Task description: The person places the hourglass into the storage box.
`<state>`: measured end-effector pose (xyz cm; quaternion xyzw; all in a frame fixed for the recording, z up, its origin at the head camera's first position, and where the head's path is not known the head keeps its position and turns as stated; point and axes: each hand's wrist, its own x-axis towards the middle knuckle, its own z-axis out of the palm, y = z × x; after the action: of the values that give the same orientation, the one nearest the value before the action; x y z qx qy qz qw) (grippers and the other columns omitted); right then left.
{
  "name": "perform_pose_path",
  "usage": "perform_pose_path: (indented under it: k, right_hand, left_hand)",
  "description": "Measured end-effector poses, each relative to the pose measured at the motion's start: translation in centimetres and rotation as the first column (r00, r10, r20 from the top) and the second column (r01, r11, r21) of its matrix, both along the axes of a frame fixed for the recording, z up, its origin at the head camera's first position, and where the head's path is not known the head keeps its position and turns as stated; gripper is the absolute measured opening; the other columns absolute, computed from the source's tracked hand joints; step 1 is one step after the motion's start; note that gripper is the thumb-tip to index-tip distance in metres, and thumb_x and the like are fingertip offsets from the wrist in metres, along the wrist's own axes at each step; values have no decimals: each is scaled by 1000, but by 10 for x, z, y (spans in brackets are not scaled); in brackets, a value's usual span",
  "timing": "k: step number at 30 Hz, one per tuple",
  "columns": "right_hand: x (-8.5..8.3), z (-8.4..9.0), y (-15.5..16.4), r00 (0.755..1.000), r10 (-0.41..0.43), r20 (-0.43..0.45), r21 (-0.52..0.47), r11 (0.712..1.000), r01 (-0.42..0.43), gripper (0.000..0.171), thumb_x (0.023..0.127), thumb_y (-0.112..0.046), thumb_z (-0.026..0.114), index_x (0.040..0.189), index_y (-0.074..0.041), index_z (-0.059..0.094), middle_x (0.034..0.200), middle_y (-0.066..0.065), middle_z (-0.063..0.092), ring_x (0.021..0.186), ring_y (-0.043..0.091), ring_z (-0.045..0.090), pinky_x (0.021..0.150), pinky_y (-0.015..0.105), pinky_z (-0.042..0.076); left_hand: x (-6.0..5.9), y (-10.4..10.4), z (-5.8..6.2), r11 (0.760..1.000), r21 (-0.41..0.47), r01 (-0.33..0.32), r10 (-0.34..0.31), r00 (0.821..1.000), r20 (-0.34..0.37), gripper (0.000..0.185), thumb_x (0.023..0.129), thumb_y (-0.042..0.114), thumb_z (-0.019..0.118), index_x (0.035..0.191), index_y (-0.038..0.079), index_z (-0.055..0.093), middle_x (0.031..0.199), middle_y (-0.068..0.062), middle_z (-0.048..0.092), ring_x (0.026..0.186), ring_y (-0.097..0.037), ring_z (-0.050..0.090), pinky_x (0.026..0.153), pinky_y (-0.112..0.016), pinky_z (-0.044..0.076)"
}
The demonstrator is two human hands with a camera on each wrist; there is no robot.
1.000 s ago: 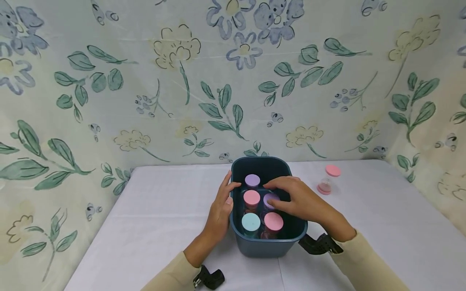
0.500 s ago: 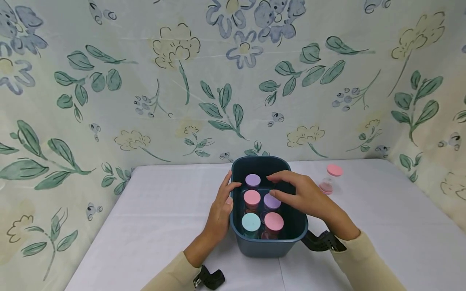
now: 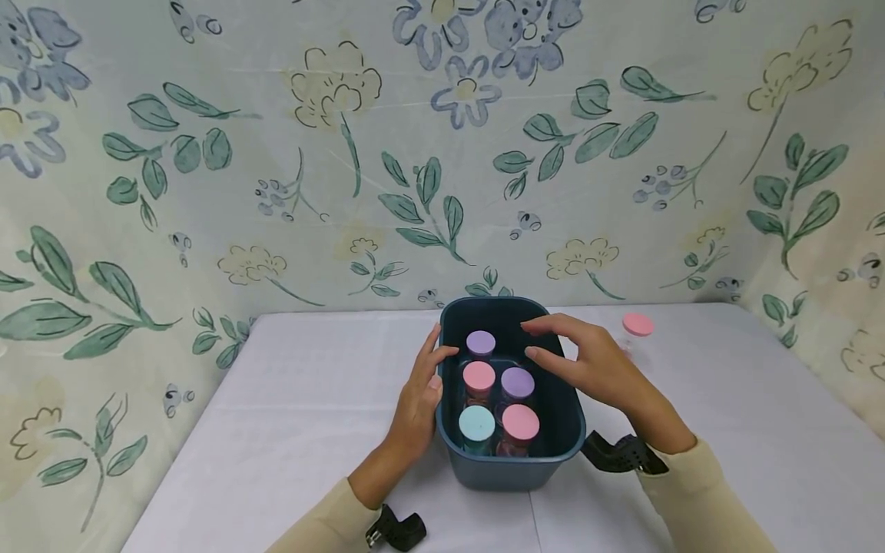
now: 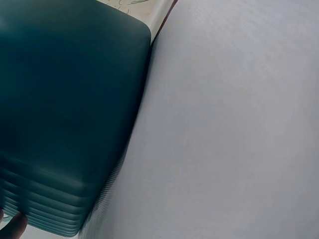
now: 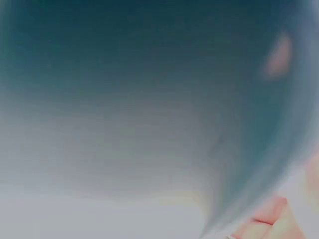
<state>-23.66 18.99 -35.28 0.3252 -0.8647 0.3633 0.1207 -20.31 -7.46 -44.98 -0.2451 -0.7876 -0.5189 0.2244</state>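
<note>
Here, a left hand (image 3: 415, 399) is resting flat-fingered against the bin (image 3: 553, 430) near the table's (image 3: 276, 430) far edge while the right hand (image 3: 588, 369), empty and loose, is hovering over five capped jars (image 3: 517, 382), likely light, slick, best pinched by their lids.

Matt dark-teal plastic bin (image 3: 513, 466) with ribbed rim, smooth matt pastel lids on clear glossy jars (image 3: 518, 432), white woven tablecloth (image 3: 290, 415), creased floral-print fabric backdrop (image 3: 276, 153), cream knit sleeves (image 3: 698, 499)
</note>
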Motion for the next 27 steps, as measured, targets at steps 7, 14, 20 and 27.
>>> perform_pose_path:
  k: [7,14,20,27]
  right_hand:
    - [-1,3,15,997,-72,-33,-21,997,72,37,90,-23,68,124,-8,63,124,8,64,117,27,56,93,55,47]
    - [-6,4,24,986,-145,-84,-41,989,142,39,90,-23,68,125,-6,62,123,12,64,115,31,57,91,57,47]
    - [-9,5,31,968,-208,-137,-38,978,205,39,89,-22,68,125,-6,62,122,13,64,115,32,58,90,57,48]
    - [-12,6,39,956,-262,-127,-38,965,260,41,90,-24,68,125,-5,61,125,15,62,116,35,56,91,61,45]
  left_hand:
    - [0,1,-2,1000,3,2,-2,1000,-6,45,97,17,30,140,21,44,161,-2,15,147,-24,16,107,-65,23]
    - [1,0,-3,1000,9,3,-3,1000,-2,46,96,17,31,140,20,44,161,0,15,147,-24,16,106,-65,23]
    - [1,0,-3,1000,18,8,-8,1000,6,47,96,17,30,140,21,44,161,1,14,147,-24,16,106,-66,22]
    - [1,1,-3,1000,20,8,-8,1000,11,46,96,16,30,139,19,45,161,1,14,147,-24,16,107,-66,22]
